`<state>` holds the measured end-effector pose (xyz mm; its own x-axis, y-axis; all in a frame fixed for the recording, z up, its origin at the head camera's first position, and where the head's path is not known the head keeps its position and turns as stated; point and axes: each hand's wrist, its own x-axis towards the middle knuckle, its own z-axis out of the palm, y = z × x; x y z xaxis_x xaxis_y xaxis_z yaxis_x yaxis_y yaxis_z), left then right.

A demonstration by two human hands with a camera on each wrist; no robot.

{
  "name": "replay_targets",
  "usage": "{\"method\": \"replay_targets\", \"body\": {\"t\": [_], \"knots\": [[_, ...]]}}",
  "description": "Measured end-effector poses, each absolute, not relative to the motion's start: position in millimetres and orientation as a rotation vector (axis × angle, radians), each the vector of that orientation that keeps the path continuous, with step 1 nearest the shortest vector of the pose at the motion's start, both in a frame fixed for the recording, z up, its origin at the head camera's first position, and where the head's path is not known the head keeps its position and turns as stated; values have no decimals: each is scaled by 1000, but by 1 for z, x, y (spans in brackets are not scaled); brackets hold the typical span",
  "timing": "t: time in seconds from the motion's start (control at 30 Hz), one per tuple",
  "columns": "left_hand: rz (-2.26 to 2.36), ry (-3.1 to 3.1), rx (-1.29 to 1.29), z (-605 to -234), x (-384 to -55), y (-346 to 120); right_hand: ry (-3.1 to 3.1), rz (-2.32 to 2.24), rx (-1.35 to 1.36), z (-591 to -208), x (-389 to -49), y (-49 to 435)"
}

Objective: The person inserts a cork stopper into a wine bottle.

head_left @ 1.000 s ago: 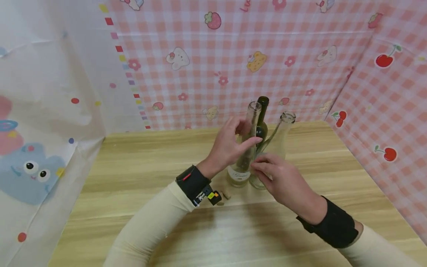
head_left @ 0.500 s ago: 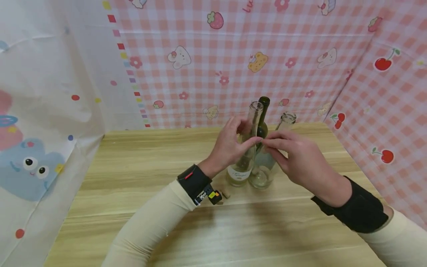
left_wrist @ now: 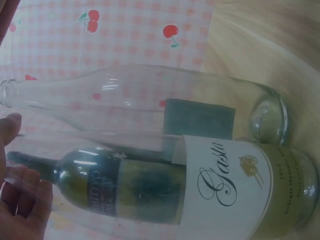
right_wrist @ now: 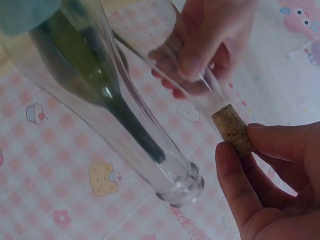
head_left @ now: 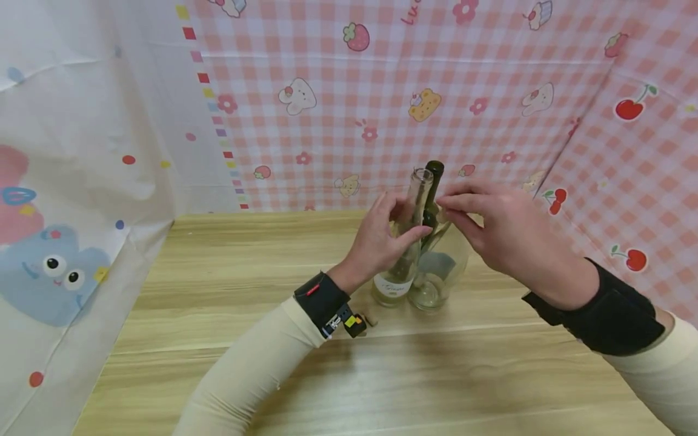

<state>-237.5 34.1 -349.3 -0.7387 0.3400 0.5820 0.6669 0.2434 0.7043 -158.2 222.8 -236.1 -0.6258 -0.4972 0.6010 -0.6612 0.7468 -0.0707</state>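
A clear glass wine bottle [head_left: 392, 287] with a white label stands upright on the table, and my left hand [head_left: 376, 239] wraps loosely round its neck, thumb in front and fingers behind. Between thumb and fingertips my right hand [head_left: 507, 230] pinches a cork [right_wrist: 233, 131], hidden in the head view. In the right wrist view the cork overlaps the mouth end of the held bottle. Just right of it stands a second clear bottle [left_wrist: 135, 95], its neck behind my right hand in the head view. A dark green bottle [head_left: 435, 172] stands behind them both.
Small cork pieces [head_left: 372, 321] lie on the wooden table [head_left: 229, 254] by my left wrist, partly hidden by the wrist camera. A pink checked cloth [head_left: 338, 133] hangs behind the table, with another on the right and a white printed sheet [head_left: 147, 109] on the left.
My right hand has risen up and to the right with the cork, from low beside the bottles to near the labelled bottle's neck. The left hand keeps its place on that bottle.
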Motion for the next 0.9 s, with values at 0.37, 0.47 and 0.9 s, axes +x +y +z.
{"method": "replay_targets", "body": {"t": [0.37,0.47,0.9], "knots": [[-1513,-2197,-928,-352,-236,36,-2396,387,895,-210,-172,218],[-1520,-2200,-923,-352,-237,36,-2401,385,891,-202,-175,215],[-1524,-2228,-914,-352,-237,36,-2420,361,881,-181,-180,207]]}}
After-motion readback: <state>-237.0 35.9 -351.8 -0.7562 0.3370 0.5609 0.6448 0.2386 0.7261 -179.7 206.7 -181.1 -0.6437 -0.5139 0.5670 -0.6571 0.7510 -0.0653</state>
